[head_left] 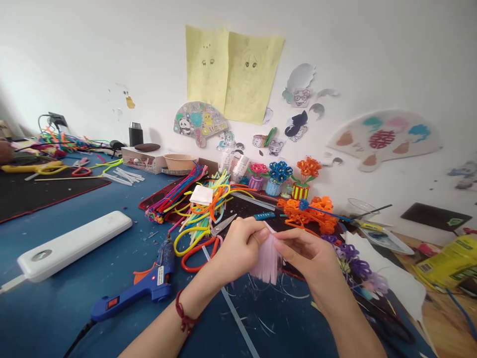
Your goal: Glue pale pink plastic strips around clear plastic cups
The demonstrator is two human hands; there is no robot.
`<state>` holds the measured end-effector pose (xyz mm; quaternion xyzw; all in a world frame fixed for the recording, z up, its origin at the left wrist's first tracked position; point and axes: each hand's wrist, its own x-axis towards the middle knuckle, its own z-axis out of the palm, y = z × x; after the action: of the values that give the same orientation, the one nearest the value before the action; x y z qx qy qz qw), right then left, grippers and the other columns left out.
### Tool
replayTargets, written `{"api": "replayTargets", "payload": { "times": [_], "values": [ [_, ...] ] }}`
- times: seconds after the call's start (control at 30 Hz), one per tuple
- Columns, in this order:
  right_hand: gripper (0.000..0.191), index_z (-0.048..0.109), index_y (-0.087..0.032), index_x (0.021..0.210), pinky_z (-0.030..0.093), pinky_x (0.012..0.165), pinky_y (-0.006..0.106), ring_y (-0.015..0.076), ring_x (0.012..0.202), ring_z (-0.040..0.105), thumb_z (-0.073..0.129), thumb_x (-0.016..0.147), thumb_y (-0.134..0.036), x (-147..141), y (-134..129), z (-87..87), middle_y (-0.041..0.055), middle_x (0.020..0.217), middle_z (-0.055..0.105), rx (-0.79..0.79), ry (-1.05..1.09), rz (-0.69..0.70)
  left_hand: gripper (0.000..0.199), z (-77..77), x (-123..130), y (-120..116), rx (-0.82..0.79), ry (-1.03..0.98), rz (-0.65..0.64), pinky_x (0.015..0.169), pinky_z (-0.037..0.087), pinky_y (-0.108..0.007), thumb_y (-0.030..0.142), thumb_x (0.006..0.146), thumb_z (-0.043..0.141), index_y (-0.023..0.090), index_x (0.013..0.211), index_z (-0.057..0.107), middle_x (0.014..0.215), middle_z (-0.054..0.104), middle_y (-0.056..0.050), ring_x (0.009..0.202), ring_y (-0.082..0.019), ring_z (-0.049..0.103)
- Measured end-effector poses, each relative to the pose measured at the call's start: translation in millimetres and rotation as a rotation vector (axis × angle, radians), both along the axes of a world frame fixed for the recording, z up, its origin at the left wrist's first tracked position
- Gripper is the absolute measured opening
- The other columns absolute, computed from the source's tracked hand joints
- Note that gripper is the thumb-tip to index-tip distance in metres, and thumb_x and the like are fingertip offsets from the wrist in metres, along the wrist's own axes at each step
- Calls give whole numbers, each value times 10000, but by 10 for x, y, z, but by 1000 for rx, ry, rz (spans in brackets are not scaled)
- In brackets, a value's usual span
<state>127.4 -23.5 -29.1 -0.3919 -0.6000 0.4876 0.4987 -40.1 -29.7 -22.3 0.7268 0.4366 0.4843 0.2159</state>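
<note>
A bundle of pale pink strips [266,263] hangs down between my two hands, its top edge pinched in my fingers. My left hand [246,241], with a dark red cord bracelet on the wrist, is closed on the bundle's upper left side. Thumb and fingers of my right hand [303,248] press the top right corner. Just left of my left hand lie scissors with red and yellow handles [197,248]. A blue glue gun [141,288] rests farther left on the blue table [130,338].
Coloured pipe cleaners [219,194] lie behind my hands. Small potted pipe-cleaner flowers [279,174] stand by the wall. Orange flowers [316,214] and purple flowers [354,258] lie to the right. A white power strip [74,243] is at left. Part of another person's hand [5,150] shows at the far left.
</note>
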Motion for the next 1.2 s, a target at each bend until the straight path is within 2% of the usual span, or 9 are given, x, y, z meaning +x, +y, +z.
{"api": "replayTargets", "payload": {
  "times": [0.13,0.27,0.37,0.5,0.63,0.9,1.0,1.2],
  "values": [
    [295,765,-190,833,572,709,306,208,783,678,799,714,-458,-4,7,-2,68,848,743,19,-15,-14,329,2,9,-1,-4,3,7,610,296,-295,244,888,427,198,565,390,564,429,31,579,-132,371],
    [313,725,-190,860,522,589,269,160,644,598,817,694,-439,-8,-9,-1,20,734,679,-16,-25,15,326,9,16,-3,-14,-15,6,614,284,-293,246,875,429,198,560,362,565,416,35,579,-129,359],
    [318,695,-193,927,455,551,249,134,602,525,816,707,-389,9,-29,11,-24,674,591,19,-88,63,313,0,6,9,-39,-46,3,594,276,-287,264,865,421,201,566,353,553,398,39,576,-127,348],
    [397,661,-207,1036,437,616,267,149,681,532,822,695,-331,41,-49,26,-25,763,580,84,-189,112,304,-23,-16,33,-87,-94,15,567,272,-275,293,851,423,197,568,374,562,373,42,577,-122,352],
    [497,620,-226,1129,427,673,288,173,747,528,825,694,-352,62,-66,32,-16,812,572,116,-265,150,297,-20,-29,40,-118,-126,34,571,280,-277,331,844,422,190,583,416,579,410,30,591,-129,380],
    [587,602,-270,1221,431,707,288,171,743,494,833,694,-388,75,-91,75,-32,799,543,199,-357,170,325,20,-46,38,-168,-163,27,541,255,-273,374,831,420,190,563,410,569,332,40,574,-121,329],
    [560,614,-280,1220,439,679,281,170,719,498,817,709,-385,70,-86,72,-30,791,558,262,-417,140,337,10,-47,53,-182,-175,29,535,233,-272,371,827,427,193,543,387,562,303,45,570,-116,304],
    [522,635,-279,1209,462,599,270,166,648,505,791,713,-324,58,-78,42,-8,815,593,505,-569,22,328,-26,-39,87,-212,-210,46,537,218,-273,356,812,434,201,536,349,569,285,44,570,-116,295]
  ]
}}
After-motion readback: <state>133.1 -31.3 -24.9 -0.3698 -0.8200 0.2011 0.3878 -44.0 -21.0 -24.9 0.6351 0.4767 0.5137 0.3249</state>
